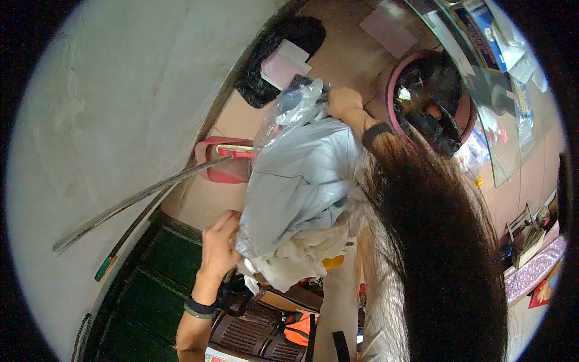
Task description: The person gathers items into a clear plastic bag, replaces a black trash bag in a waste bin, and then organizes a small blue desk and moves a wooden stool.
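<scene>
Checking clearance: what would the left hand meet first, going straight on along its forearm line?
The left hand is at the bagged grey cloth; beyond that, probably the red dustpan first, though depth is unclear and it might pass above.

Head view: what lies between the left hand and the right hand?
A pale grey bundle with clear plastic at its upper end lies between the left hand and the right hand, as the head view shows.

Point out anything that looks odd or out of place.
Long dark hair hangs across the view, covering part of the right forearm, which looks awkward. Pink and white papers lie on black plastic on the floor, seemingly stray, outside the pink-rimmed bin.
</scene>
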Demonstrator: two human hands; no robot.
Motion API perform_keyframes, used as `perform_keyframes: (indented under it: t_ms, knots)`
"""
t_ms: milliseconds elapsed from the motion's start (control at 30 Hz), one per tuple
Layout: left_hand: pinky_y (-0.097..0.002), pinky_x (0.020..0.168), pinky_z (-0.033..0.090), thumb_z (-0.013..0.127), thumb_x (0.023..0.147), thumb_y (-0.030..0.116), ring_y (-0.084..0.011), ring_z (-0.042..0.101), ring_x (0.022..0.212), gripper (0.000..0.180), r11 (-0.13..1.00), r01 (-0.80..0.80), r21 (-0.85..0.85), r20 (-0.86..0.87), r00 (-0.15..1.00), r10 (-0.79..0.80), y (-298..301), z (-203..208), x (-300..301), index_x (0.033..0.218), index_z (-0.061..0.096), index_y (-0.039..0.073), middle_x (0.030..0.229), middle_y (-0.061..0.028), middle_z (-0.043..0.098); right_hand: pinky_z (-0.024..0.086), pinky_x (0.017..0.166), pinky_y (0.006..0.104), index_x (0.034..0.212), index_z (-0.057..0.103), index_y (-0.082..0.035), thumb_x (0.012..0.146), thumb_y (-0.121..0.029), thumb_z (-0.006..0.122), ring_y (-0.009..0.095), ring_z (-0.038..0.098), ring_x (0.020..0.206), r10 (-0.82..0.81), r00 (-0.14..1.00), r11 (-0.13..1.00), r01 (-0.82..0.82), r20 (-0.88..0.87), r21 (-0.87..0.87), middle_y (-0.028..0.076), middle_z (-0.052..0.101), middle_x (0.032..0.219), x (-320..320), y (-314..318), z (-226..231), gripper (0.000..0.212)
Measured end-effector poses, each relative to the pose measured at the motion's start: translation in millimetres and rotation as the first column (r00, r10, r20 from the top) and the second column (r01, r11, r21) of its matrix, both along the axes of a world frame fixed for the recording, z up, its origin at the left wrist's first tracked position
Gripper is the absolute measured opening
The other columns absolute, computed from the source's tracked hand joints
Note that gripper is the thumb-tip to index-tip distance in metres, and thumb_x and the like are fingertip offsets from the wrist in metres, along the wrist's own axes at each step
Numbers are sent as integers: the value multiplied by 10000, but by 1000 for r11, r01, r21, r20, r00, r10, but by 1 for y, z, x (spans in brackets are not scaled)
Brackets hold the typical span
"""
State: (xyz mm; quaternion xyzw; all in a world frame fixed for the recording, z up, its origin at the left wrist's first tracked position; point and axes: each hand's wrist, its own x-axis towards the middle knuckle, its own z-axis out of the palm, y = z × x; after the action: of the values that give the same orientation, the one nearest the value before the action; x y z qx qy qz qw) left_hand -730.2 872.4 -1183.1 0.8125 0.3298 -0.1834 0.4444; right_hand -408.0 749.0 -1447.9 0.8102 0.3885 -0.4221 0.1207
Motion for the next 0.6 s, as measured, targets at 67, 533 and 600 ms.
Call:
perform_keyframes:
  t_ms: [67,533,600]
  knots:
    - [-371,733,513,673,628,31,-403,601,878,359,998,-55,3,9,998,55,14,7,-13,972,585,-17,977,-178,606,523,782,426,997,684,7,712,-295,625,327,665,897,-90,996,995,90,-12,34,178,690,914,-2,-12,3,420]
    - [-308,738,464,636,667,45,-349,563,781,311,955,-250,160,42,968,247,25,17,-46,959,553,-24,869,-172,573,487,490,255,963,613,25,879,-138,623,138,555,548,-633,-307,-557,818,-710,142,40,584,668,-56,-113,-15,183]
    - [-306,742,461,636,666,49,-330,576,783,319,938,-273,212,38,962,271,30,18,-53,965,549,-24,866,-172,573,533,562,310,979,610,26,869,-240,654,154,554,566,-713,-294,-510,841,-636,182,55,591,765,-49,-116,-2,292]
